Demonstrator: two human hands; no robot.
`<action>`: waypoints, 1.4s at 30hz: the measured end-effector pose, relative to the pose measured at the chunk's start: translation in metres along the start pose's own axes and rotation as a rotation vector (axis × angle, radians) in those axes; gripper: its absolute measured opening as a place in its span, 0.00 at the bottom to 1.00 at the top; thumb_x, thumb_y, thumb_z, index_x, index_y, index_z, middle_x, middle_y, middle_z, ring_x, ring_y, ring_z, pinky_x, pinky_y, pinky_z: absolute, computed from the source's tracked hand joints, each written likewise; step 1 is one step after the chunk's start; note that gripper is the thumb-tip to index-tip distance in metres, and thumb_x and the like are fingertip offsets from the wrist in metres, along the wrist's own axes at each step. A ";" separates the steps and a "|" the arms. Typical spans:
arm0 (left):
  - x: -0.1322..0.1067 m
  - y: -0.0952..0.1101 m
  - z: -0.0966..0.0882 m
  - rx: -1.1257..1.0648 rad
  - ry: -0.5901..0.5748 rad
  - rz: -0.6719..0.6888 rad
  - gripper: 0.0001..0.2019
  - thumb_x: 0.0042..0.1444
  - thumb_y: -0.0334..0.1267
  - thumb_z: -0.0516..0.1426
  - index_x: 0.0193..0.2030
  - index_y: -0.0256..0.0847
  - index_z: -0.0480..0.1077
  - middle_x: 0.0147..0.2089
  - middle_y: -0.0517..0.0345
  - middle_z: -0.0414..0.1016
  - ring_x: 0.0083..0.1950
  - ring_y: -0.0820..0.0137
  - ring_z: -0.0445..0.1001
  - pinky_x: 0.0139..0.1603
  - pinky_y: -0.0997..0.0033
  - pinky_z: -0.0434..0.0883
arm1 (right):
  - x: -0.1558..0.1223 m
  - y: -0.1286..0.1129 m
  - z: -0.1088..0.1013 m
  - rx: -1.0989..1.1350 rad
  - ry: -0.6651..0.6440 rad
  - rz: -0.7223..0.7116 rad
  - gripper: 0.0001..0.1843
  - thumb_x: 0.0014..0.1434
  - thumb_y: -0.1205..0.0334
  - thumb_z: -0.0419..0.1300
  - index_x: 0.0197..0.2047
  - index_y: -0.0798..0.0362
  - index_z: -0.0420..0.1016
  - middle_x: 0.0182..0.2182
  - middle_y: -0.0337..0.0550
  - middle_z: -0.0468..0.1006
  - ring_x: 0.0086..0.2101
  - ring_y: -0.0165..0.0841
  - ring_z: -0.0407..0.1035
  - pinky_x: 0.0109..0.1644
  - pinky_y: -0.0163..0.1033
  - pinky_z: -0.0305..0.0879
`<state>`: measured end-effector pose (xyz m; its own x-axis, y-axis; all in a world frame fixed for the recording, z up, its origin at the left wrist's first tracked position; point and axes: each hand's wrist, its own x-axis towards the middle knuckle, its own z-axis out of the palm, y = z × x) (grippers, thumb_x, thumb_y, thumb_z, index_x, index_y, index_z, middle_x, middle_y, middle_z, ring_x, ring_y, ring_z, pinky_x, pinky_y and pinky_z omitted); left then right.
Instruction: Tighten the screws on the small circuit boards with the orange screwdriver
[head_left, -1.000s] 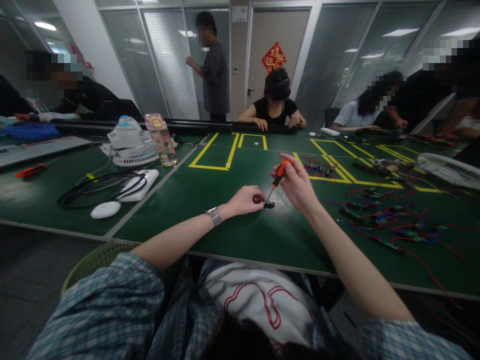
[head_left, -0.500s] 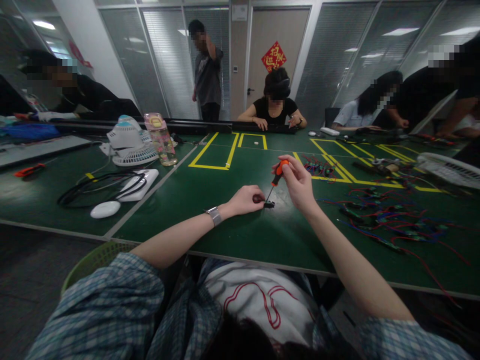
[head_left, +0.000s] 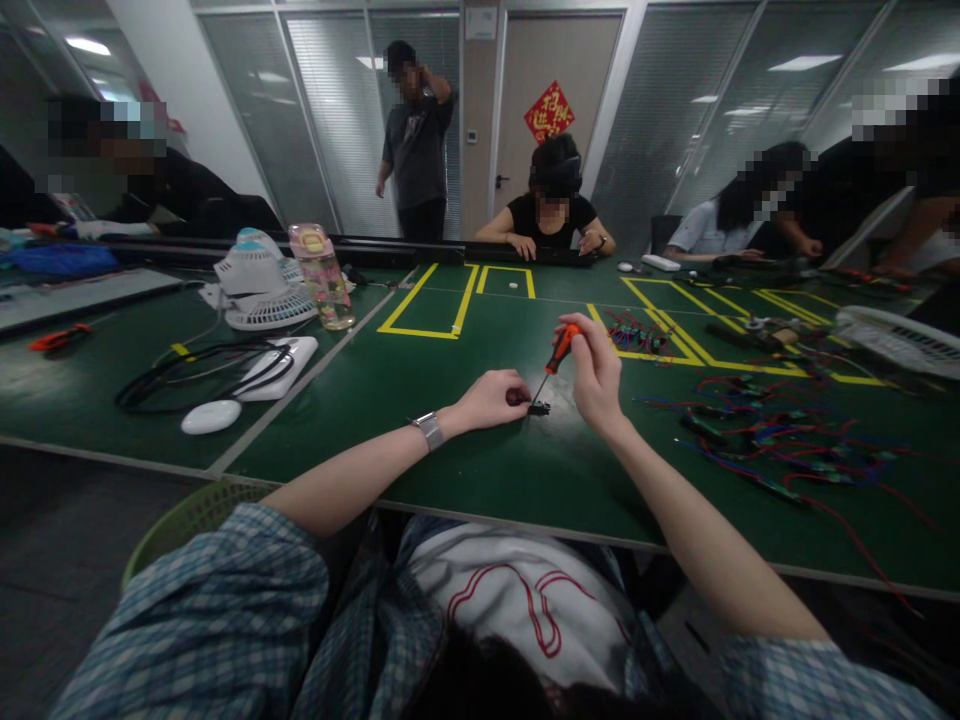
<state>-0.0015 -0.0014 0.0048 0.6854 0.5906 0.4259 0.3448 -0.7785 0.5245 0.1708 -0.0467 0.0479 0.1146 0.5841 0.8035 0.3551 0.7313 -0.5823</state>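
My right hand (head_left: 598, 372) is closed round the orange and black handle of a screwdriver (head_left: 560, 350). The shaft slants down to the left, and its tip meets a small dark part (head_left: 538, 408) on the green table. My left hand (head_left: 495, 398) rests on the table at the left end of that part, fingers curled and pinching it. The part looks like a small circuit board or connector; its details are too small to make out. A watch is on my left wrist.
Circuit boards with red and blue wires (head_left: 787, 430) lie to the right, a smaller bunch (head_left: 641, 333) behind. On the left are a white mouse (head_left: 211, 419), black cable (head_left: 161, 385), fan (head_left: 259, 285) and bottle (head_left: 324, 285). Several people are around the table (head_left: 420, 470).
The screwdriver's handle has tilted further right and dropped slightly, and my right hand has shifted with it. My left hand and the small part stay put. A standing person behind has moved slightly right.
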 end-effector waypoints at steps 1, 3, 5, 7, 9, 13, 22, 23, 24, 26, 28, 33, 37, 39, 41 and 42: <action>0.000 0.000 0.000 0.000 -0.001 0.004 0.05 0.54 0.33 0.61 0.35 0.35 0.78 0.34 0.56 0.75 0.33 0.73 0.71 0.33 0.76 0.66 | 0.000 -0.001 0.000 0.036 -0.013 0.012 0.14 0.69 0.55 0.49 0.51 0.44 0.73 0.44 0.44 0.76 0.40 0.35 0.73 0.48 0.45 0.68; 0.000 -0.002 0.000 0.003 -0.005 0.008 0.05 0.54 0.34 0.61 0.35 0.36 0.78 0.35 0.56 0.75 0.33 0.73 0.71 0.33 0.76 0.67 | -0.001 -0.002 0.002 0.113 -0.030 0.045 0.15 0.69 0.54 0.49 0.52 0.44 0.71 0.46 0.44 0.77 0.41 0.35 0.75 0.47 0.44 0.70; 0.000 -0.002 0.001 0.007 -0.006 0.008 0.05 0.54 0.34 0.61 0.35 0.36 0.78 0.35 0.56 0.75 0.33 0.73 0.71 0.33 0.76 0.67 | 0.000 -0.005 0.003 0.155 -0.039 0.076 0.14 0.68 0.53 0.50 0.52 0.44 0.71 0.45 0.43 0.78 0.40 0.35 0.76 0.44 0.43 0.71; 0.000 -0.003 0.001 0.005 -0.002 0.008 0.05 0.54 0.33 0.61 0.35 0.36 0.78 0.35 0.56 0.75 0.33 0.73 0.71 0.33 0.76 0.67 | 0.001 -0.007 0.003 0.165 -0.036 0.097 0.13 0.67 0.53 0.53 0.50 0.44 0.72 0.41 0.42 0.78 0.38 0.34 0.75 0.41 0.41 0.72; 0.000 -0.003 0.001 0.000 0.003 0.011 0.05 0.54 0.33 0.61 0.35 0.35 0.78 0.35 0.55 0.75 0.33 0.73 0.71 0.33 0.76 0.67 | 0.003 -0.008 0.002 0.157 -0.028 0.110 0.11 0.66 0.55 0.55 0.49 0.44 0.74 0.38 0.41 0.77 0.35 0.33 0.74 0.39 0.41 0.71; 0.000 -0.003 0.001 -0.003 0.004 0.016 0.05 0.54 0.34 0.61 0.35 0.35 0.78 0.35 0.55 0.75 0.33 0.73 0.72 0.33 0.76 0.67 | 0.005 -0.005 0.001 0.060 0.018 0.064 0.08 0.62 0.59 0.60 0.45 0.44 0.77 0.36 0.39 0.72 0.33 0.31 0.69 0.40 0.41 0.68; 0.000 -0.003 0.002 0.001 0.006 0.013 0.05 0.54 0.33 0.61 0.35 0.36 0.78 0.34 0.56 0.75 0.32 0.74 0.71 0.32 0.76 0.66 | 0.004 -0.001 0.000 0.051 0.006 0.042 0.10 0.64 0.57 0.57 0.47 0.43 0.78 0.38 0.40 0.72 0.36 0.32 0.69 0.42 0.41 0.68; 0.000 -0.003 0.002 0.004 0.010 0.019 0.05 0.54 0.33 0.61 0.35 0.36 0.78 0.34 0.57 0.75 0.32 0.74 0.70 0.32 0.76 0.66 | 0.004 -0.001 0.000 0.078 -0.014 0.062 0.12 0.66 0.56 0.55 0.49 0.42 0.77 0.39 0.41 0.73 0.37 0.33 0.70 0.43 0.41 0.69; 0.000 -0.004 0.002 0.007 0.012 0.025 0.04 0.53 0.33 0.61 0.35 0.36 0.78 0.33 0.57 0.75 0.32 0.74 0.70 0.32 0.76 0.66 | 0.004 -0.002 -0.001 0.110 -0.031 0.081 0.14 0.67 0.55 0.53 0.52 0.41 0.76 0.41 0.42 0.74 0.39 0.34 0.71 0.43 0.42 0.70; 0.000 -0.004 0.003 0.008 0.014 0.032 0.05 0.53 0.33 0.61 0.35 0.36 0.77 0.34 0.57 0.75 0.32 0.74 0.70 0.32 0.76 0.65 | 0.004 -0.003 -0.001 0.161 -0.052 0.114 0.16 0.67 0.53 0.52 0.55 0.41 0.73 0.45 0.43 0.77 0.42 0.35 0.73 0.43 0.42 0.72; 0.000 -0.004 0.003 0.005 0.014 0.031 0.05 0.54 0.33 0.61 0.35 0.35 0.77 0.34 0.56 0.75 0.32 0.74 0.70 0.33 0.76 0.66 | 0.005 -0.004 -0.001 0.177 -0.058 0.135 0.17 0.66 0.52 0.54 0.55 0.42 0.73 0.45 0.44 0.78 0.42 0.36 0.73 0.43 0.43 0.73; 0.000 -0.004 0.002 0.010 0.005 0.023 0.05 0.54 0.34 0.60 0.35 0.35 0.77 0.35 0.56 0.75 0.33 0.73 0.71 0.33 0.76 0.66 | 0.005 -0.003 -0.001 0.151 -0.030 0.137 0.15 0.64 0.55 0.57 0.53 0.43 0.75 0.41 0.43 0.77 0.38 0.34 0.74 0.44 0.44 0.73; 0.000 -0.003 0.002 0.018 0.004 0.021 0.05 0.54 0.33 0.60 0.35 0.35 0.77 0.35 0.56 0.75 0.33 0.73 0.71 0.33 0.76 0.66 | 0.006 0.004 0.000 0.117 0.018 0.111 0.13 0.60 0.58 0.62 0.49 0.44 0.77 0.41 0.42 0.76 0.39 0.35 0.72 0.46 0.44 0.72; 0.000 -0.003 0.002 0.017 0.009 0.023 0.05 0.54 0.33 0.60 0.34 0.35 0.77 0.35 0.56 0.75 0.33 0.73 0.71 0.34 0.76 0.67 | 0.006 0.005 0.000 0.126 0.029 0.116 0.12 0.59 0.59 0.63 0.47 0.44 0.77 0.40 0.41 0.75 0.38 0.34 0.72 0.45 0.43 0.72; 0.000 -0.004 0.002 0.016 0.010 0.025 0.05 0.54 0.33 0.61 0.35 0.35 0.78 0.35 0.55 0.75 0.33 0.73 0.72 0.34 0.76 0.67 | 0.006 0.005 0.001 0.137 0.029 0.124 0.11 0.58 0.60 0.64 0.46 0.44 0.78 0.39 0.40 0.74 0.37 0.33 0.71 0.43 0.42 0.71; 0.000 -0.004 0.002 0.015 0.009 0.027 0.05 0.54 0.33 0.61 0.35 0.35 0.78 0.35 0.55 0.75 0.33 0.73 0.72 0.34 0.76 0.67 | 0.006 0.004 0.001 0.145 0.030 0.127 0.11 0.58 0.60 0.64 0.45 0.44 0.78 0.38 0.40 0.74 0.36 0.33 0.71 0.42 0.41 0.71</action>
<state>-0.0011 0.0013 0.0011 0.6885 0.5714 0.4467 0.3362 -0.7972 0.5015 0.1721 -0.0401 0.0506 0.1783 0.6655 0.7248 0.1993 0.6969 -0.6889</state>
